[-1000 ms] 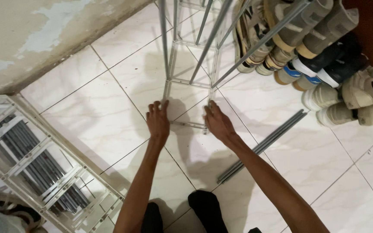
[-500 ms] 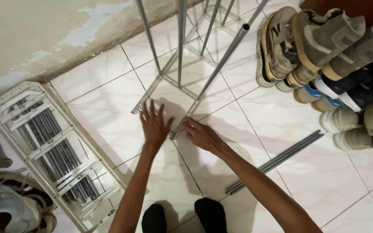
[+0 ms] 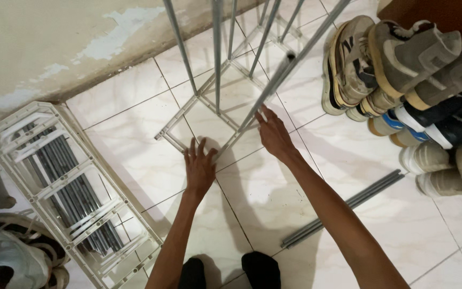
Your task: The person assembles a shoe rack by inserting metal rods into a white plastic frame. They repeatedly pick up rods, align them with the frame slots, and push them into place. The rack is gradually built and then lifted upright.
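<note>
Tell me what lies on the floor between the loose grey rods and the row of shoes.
In the head view, nothing lies there: only bare white floor tile separates the loose grey rods from the row of shoes.

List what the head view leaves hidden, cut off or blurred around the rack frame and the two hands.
- Metal poles: their tops run off the top edge.
- Rack frame: its near corner lies under the left hand; whether the fingers grip it cannot be told.
- Right hand: its fingertips meet a blurred pole, so any grip is unclear.
- Shoes: cut off by the right edge.
- Grey tubes: partly hidden by the white frames stacked over them.
</note>
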